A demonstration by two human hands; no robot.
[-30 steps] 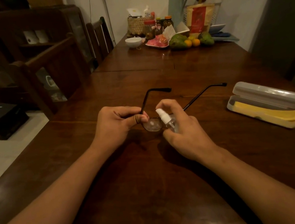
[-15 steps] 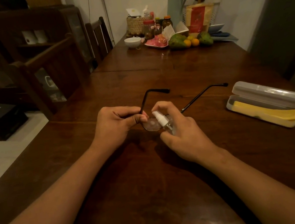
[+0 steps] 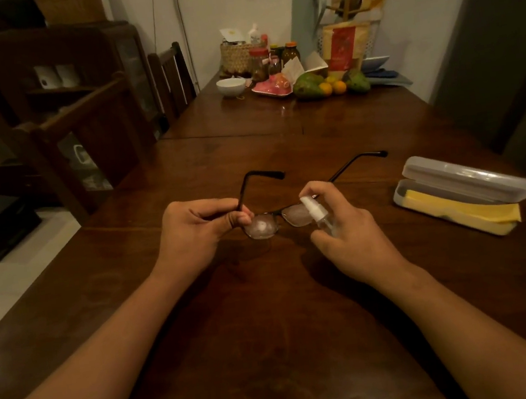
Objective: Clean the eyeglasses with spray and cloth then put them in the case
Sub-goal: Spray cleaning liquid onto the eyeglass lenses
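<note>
L hand (image 3: 192,231) pinches eyeglasses (image 3: 262,227) at the hinge corner, mid-table, temples pointing 12 o'clock. R hand (image 3: 349,235) curled round spray bottle (image 3: 316,214), nozzle at the lens. Frame prob light, thin, bendy; wet lenses slippery, so grip rim/hinge, not glass. Open case (image 3: 460,175) w/ cloth (image 3: 469,213) at 3 o'clock.

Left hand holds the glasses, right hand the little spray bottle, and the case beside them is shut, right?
Not quite. The head view shows the case open, lid tipped back, a yellow cloth lying in it. The rest holds: the left hand holds the glasses, the right hand the spray bottle.
</note>
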